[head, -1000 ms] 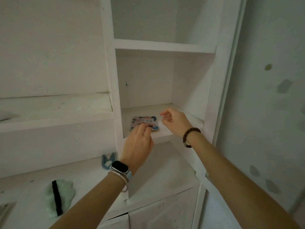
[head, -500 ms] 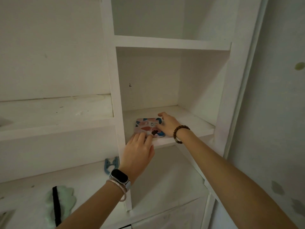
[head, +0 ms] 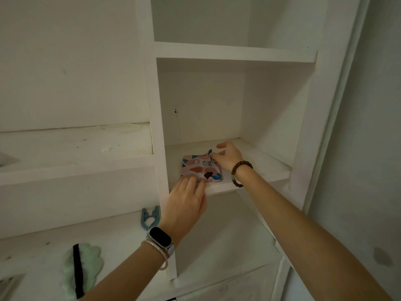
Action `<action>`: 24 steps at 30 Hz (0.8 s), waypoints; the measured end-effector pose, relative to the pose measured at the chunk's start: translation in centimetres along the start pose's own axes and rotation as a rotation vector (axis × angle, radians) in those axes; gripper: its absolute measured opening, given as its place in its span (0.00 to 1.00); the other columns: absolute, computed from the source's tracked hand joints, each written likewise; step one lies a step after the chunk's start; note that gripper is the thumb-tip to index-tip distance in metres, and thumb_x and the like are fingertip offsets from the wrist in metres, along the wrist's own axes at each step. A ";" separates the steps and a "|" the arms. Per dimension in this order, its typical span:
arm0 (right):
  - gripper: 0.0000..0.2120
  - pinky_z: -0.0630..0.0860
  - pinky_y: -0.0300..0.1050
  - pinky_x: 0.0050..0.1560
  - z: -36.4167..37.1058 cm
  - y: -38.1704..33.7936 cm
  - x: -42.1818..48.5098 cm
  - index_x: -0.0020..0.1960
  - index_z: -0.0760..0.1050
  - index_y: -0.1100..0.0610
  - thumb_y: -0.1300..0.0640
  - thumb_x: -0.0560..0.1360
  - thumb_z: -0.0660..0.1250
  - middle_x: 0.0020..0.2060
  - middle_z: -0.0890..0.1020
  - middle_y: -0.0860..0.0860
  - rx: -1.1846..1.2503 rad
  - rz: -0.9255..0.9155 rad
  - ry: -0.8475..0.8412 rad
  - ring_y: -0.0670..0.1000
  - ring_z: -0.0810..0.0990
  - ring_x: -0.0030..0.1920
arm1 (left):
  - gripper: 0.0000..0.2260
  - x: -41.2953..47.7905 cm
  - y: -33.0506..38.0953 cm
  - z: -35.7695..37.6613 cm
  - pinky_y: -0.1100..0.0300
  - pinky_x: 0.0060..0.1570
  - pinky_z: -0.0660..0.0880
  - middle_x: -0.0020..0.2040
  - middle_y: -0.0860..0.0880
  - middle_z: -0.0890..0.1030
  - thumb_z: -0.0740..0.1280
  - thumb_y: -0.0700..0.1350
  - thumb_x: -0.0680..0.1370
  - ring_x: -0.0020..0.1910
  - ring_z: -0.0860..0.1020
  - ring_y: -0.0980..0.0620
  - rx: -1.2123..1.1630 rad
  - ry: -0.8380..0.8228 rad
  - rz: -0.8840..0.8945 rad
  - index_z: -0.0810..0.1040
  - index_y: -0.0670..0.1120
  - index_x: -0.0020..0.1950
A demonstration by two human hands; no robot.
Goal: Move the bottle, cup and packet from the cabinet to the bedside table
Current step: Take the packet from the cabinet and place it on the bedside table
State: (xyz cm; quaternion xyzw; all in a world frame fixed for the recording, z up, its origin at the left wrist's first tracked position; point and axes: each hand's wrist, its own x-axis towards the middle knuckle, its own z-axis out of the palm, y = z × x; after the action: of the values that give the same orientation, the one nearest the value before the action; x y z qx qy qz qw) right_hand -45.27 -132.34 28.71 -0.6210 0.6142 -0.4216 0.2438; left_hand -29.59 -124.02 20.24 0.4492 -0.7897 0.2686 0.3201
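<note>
At frame centre our right hand [head: 227, 158] pinches the packet [head: 200, 168] at its far corner, while our open left hand [head: 186, 203] presses its near edge.

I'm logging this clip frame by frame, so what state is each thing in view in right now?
packet: on the cabinet shelf, far right corner lifted.
right hand: pinching the packet's far right corner.
left hand: fingertips on the packet's near edge.
cabinet shelf: open-fronted, holds only the packet.
blue clip: lying on the lower surface.
green item with black strap: lying flat on the lower surface.
</note>
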 end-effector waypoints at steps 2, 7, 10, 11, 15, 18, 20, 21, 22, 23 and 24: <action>0.19 0.76 0.49 0.59 -0.2 0.0 0.0 0.65 0.72 0.60 0.54 0.76 0.68 0.57 0.80 0.56 -0.055 0.041 -0.041 0.55 0.80 0.57 | 0.14 0.0 0.0 -0.1 0.53 0.58 0.74 0.53 0.45 0.78 0.65 0.47 0.77 0.52 0.76 0.47 -0.007 0.007 -0.004 0.75 0.43 0.60; 0.15 0.76 0.43 0.59 -0.5 -0.5 -0.8 0.61 0.78 0.61 0.59 0.75 0.69 0.59 0.81 0.56 -0.152 0.040 -0.037 0.55 0.80 0.58 | 0.15 -0.1 0.0 -0.3 0.53 0.59 0.74 0.55 0.45 0.78 0.61 0.48 0.78 0.54 0.76 0.47 -0.020 -0.018 -0.017 0.74 0.43 0.61; 0.19 0.74 0.42 0.57 -0.6 -0.7 -1.4 0.64 0.74 0.59 0.61 0.75 0.70 0.58 0.80 0.55 -0.054 0.026 0.038 0.54 0.78 0.60 | 0.16 -0.2 -0.1 -0.5 0.53 0.61 0.73 0.57 0.45 0.77 0.60 0.49 0.78 0.56 0.76 0.47 -0.033 -0.033 -0.019 0.74 0.44 0.63; 0.18 0.76 0.44 0.59 -0.6 -0.6 -1.4 0.64 0.73 0.58 0.61 0.75 0.70 0.56 0.81 0.56 0.025 0.035 0.053 0.55 0.79 0.58 | 0.16 -0.2 -0.1 -0.6 0.53 0.61 0.73 0.57 0.45 0.77 0.61 0.49 0.78 0.56 0.76 0.47 -0.039 -0.037 -0.019 0.73 0.44 0.63; 0.07 0.80 0.53 0.56 -1.6 -0.6 -2.2 0.53 0.78 0.56 0.65 0.77 0.66 0.56 0.82 0.59 0.267 0.086 -0.036 0.56 0.82 0.54 | 0.18 -0.4 -0.2 -0.9 0.52 0.63 0.72 0.62 0.44 0.74 0.62 0.48 0.78 0.60 0.74 0.46 -0.055 -0.069 -0.035 0.71 0.45 0.66; 0.10 0.82 0.45 0.48 -2.8 -0.6 -3.6 0.58 0.77 0.62 0.65 0.78 0.65 0.56 0.82 0.58 0.453 0.108 -0.088 0.55 0.83 0.52 | 0.21 -0.5 0.0 -1.0 0.50 0.66 0.69 0.67 0.42 0.71 0.62 0.48 0.78 0.65 0.71 0.45 -0.062 -0.103 -0.054 0.67 0.44 0.70; 0.10 0.82 0.40 0.43 -3.4 -0.7 -4.9 0.60 0.75 0.63 0.63 0.79 0.64 0.54 0.82 0.57 0.531 0.107 -0.086 0.53 0.83 0.49 | 0.24 -0.8 0.4 -1.1 0.48 0.68 0.65 0.69 0.41 0.70 0.61 0.49 0.78 0.67 0.70 0.43 -0.049 -0.119 -0.043 0.65 0.44 0.72; 0.09 0.81 0.40 0.42 -3.5 -0.6 -5.4 0.58 0.75 0.62 0.62 0.80 0.63 0.53 0.82 0.57 0.547 0.103 -0.083 0.52 0.83 0.47 | 0.24 -1.0 0.6 -1.2 0.48 0.69 0.62 0.70 0.40 0.69 0.60 0.50 0.78 0.69 0.68 0.43 -0.039 -0.128 -0.029 0.64 0.43 0.73; 0.08 0.81 0.40 0.41 -3.6 -0.6 -6.0 0.57 0.75 0.61 0.61 0.80 0.62 0.53 0.82 0.57 0.559 0.101 -0.081 0.51 0.83 0.46 | 0.25 -1.2 0.8 -1.3 0.48 0.70 0.59 0.72 0.41 0.67 0.59 0.50 0.78 0.70 0.67 0.43 -0.025 -0.136 -0.017 0.62 0.43 0.74; 0.08 0.81 0.40 0.40 -3.8 -0.6 -6.5 0.57 0.75 0.61 0.61 0.81 0.61 0.52 0.83 0.57 0.568 0.104 -0.076 0.51 0.83 0.46 | 0.26 -1.4 1.1 -1.6 0.48 0.70 0.58 0.72 0.41 0.66 0.58 0.51 0.78 0.71 0.65 0.43 -0.008 -0.139 -0.007 0.61 0.43 0.74; 0.09 0.81 0.41 0.40 -4.0 -0.5 -7.1 0.58 0.75 0.61 0.60 0.81 0.60 0.52 0.82 0.57 0.581 0.110 -0.074 0.51 0.83 0.46 | 0.26 -1.6 1.5 -1.9 0.47 0.70 0.57 0.73 0.41 0.66 0.57 0.51 0.79 0.72 0.64 0.43 0.014 -0.135 0.000 0.61 0.42 0.74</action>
State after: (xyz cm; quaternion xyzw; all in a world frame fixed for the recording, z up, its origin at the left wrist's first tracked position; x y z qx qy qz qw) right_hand -47.52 -124.55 29.69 -0.5060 0.4913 -0.5427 0.4561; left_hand -29.76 -121.14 20.08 0.4687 -0.8074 0.2434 0.2631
